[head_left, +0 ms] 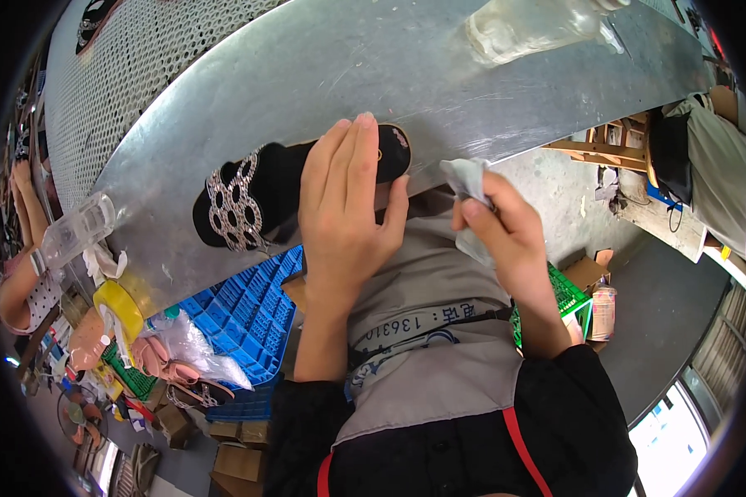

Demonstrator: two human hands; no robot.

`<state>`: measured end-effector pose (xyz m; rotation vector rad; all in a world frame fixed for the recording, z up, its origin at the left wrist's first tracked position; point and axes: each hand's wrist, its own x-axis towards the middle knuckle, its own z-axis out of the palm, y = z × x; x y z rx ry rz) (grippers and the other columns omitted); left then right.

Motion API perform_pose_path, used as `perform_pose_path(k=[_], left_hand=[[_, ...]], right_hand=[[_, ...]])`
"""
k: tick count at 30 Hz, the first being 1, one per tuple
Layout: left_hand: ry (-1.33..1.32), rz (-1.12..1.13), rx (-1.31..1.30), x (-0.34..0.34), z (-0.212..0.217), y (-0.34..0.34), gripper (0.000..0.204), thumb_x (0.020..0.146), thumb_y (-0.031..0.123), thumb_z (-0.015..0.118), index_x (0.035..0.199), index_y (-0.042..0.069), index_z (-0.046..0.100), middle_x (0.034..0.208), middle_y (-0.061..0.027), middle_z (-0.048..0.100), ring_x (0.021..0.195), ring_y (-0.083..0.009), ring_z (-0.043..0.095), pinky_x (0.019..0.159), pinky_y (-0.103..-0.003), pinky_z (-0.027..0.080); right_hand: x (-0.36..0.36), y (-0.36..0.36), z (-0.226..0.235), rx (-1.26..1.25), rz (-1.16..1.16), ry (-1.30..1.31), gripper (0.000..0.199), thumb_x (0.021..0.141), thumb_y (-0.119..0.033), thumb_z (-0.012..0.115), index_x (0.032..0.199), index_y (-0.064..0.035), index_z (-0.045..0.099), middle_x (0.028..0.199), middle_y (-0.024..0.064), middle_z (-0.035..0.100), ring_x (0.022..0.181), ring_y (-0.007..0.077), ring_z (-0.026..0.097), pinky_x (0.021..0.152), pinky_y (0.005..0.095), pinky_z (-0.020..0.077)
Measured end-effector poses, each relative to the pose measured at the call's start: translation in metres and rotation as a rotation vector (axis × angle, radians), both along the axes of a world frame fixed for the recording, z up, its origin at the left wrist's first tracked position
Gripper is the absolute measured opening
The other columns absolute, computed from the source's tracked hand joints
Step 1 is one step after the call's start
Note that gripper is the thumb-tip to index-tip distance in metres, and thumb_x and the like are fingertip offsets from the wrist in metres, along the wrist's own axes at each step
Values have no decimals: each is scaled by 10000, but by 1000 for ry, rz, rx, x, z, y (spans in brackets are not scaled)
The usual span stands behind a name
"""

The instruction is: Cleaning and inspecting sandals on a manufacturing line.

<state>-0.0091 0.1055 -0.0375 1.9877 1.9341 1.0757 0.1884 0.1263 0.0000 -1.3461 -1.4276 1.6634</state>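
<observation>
A black sandal (286, 178) with silvery, glittering ring-patterned straps lies near the close edge of the metal table. Across its sole rests my left hand (346, 195), the fingers straight and together and the thumb at the near edge, holding it against the table. The hand hides the middle of the sole. To the right, just off the table edge, my right hand (506, 219) is closed on a crumpled pale grey cloth (466, 178). One end of the cloth sticks up above the fingers and the rest hangs below.
A clear plastic bottle (535, 29) lies at the back of the metal table (249, 91); another clear bottle (79, 232) and a yellow tape roll (120, 308) are at the left. A perforated white surface (157, 50) adjoins. Blue crates (244, 319) stand below. Other people's arms (29, 203) show far left.
</observation>
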Motion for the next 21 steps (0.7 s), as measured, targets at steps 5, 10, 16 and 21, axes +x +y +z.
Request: perform_pose_path(k=[5, 10, 16, 21], left_hand=[[27, -7, 34, -10, -2, 6, 621, 834, 102, 734, 1413, -31, 553, 1353, -205, 616, 1322, -431, 538, 1115, -504, 427], [83, -28, -11, -6, -2, -2, 657, 831, 92, 735, 1437, -38, 518, 1345, -205, 614, 1320, -403, 541, 1128, -529, 415], [33, -26, -4, -8, -4, -4, 704, 778, 40, 749, 1437, -40, 512, 1329, -206, 619, 1294, -393, 555, 1130, -529, 413], [6, -33, 6, -4, -3, -2, 711, 772, 44, 748, 1437, -41, 511, 1332, -207, 617, 1293, -394, 554, 1131, -530, 411]], right_hand=[[5, 8, 3, -265, -58, 374, 288, 1029, -47, 556, 1303, -6, 634, 904, 5, 614, 787, 85, 543, 734, 256, 446], [-13, 7, -14, 510, 120, -293, 297, 923, -18, 625, 1211, -70, 682, 869, 34, 602, 727, 145, 634, 639, 314, 502], [-34, -6, -15, 930, 326, -778, 429, 776, -18, 655, 1193, -120, 675, 879, 43, 565, 602, 203, 638, 500, 321, 506], [-41, 0, -13, 934, 266, -840, 449, 776, -4, 642, 1205, -132, 670, 878, 38, 556, 586, 206, 627, 484, 318, 505]])
